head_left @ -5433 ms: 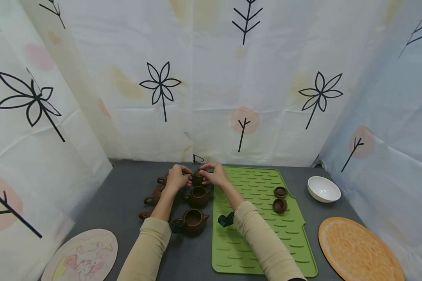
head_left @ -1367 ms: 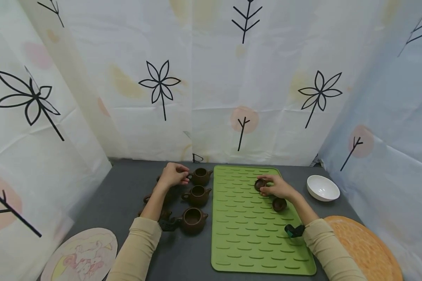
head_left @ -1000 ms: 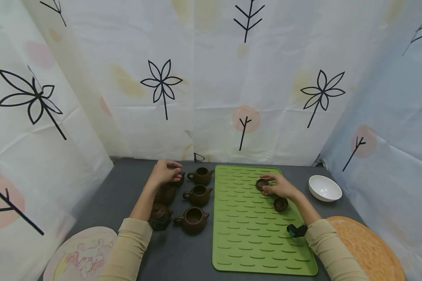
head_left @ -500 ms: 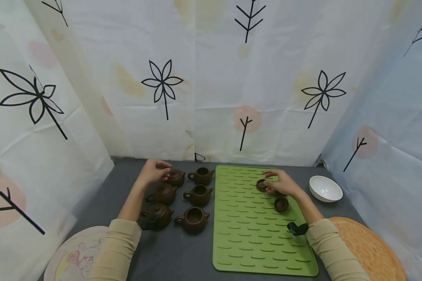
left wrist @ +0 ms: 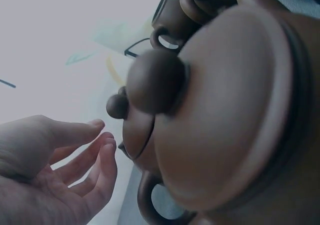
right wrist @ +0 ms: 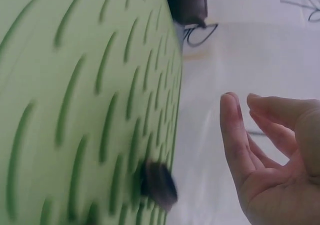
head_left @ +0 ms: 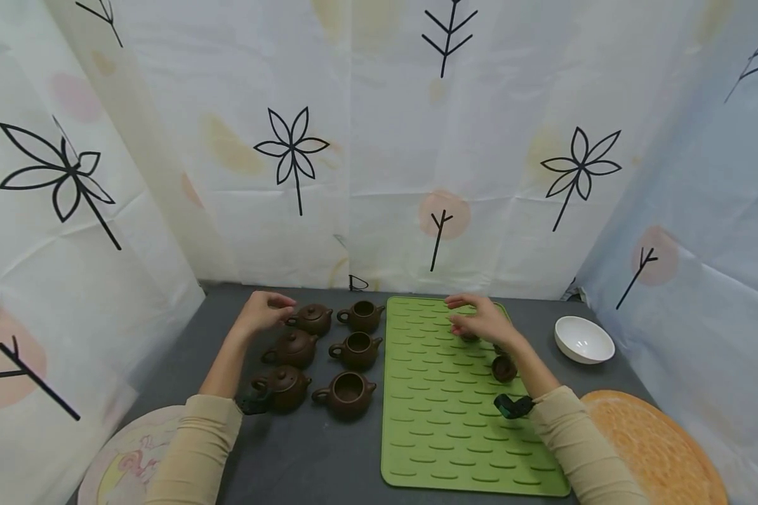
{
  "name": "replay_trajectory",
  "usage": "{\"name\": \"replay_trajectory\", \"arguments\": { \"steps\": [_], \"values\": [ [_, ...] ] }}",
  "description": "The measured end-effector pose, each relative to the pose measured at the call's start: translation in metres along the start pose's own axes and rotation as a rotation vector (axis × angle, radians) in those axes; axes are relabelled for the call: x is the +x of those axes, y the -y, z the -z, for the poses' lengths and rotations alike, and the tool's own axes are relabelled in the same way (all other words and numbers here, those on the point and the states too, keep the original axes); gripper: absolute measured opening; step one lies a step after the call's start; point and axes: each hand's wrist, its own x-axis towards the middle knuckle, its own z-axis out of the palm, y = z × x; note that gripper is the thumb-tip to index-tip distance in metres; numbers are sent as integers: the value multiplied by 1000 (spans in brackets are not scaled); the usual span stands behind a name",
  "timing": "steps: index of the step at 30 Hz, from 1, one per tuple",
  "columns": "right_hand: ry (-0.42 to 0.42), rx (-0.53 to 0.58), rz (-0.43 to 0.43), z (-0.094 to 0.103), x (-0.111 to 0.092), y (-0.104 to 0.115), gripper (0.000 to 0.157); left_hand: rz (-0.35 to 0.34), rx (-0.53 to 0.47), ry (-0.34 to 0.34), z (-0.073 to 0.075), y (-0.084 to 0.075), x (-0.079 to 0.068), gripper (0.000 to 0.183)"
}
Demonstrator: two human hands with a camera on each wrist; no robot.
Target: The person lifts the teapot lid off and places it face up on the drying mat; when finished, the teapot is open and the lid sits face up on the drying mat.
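Shifted toward nine o'clock, the left hand and right hand are empty: the former, fingers loosely bent, beside the rear lidded teapot; the latter, thumb and fingers apart, above the ridged mat at eleven o'clock from a round lid. Either dropping low could knock the smooth, bulbous teapot or roll the lid.

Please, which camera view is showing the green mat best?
The head view: it shows the green mat almost whole, with the right hand and arm covering part. The right wrist view shows a close portion of its ridged surface and one edge. The left wrist view shows none of it.
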Motion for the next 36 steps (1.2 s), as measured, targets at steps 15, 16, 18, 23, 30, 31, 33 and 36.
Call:
{"name": "replay_trajectory", "arguments": {
  "steps": [15,16,18,23,30,31,33,36],
  "values": [
    [-16,166,95,-66,50,52,37,55,34,31,-3,16,5,29],
    [-8,171,100,-71,54,54,37,59,30,30,-3,17,6,28],
    [13,186,107,-82,61,59,37,68,18,25,-4,18,6,27],
    [56,199,107,-106,80,68,37,60,1,20,-4,18,6,27],
    [101,264,54,-139,101,83,34,44,12,18,-5,15,3,26],
    [106,272,47,-143,103,85,33,43,11,18,-5,15,3,26],
    [115,289,36,-150,107,87,33,42,4,15,-5,14,1,26],
    [128,316,20,-160,114,91,33,37,-11,11,-6,14,-1,26]
  ]
}}
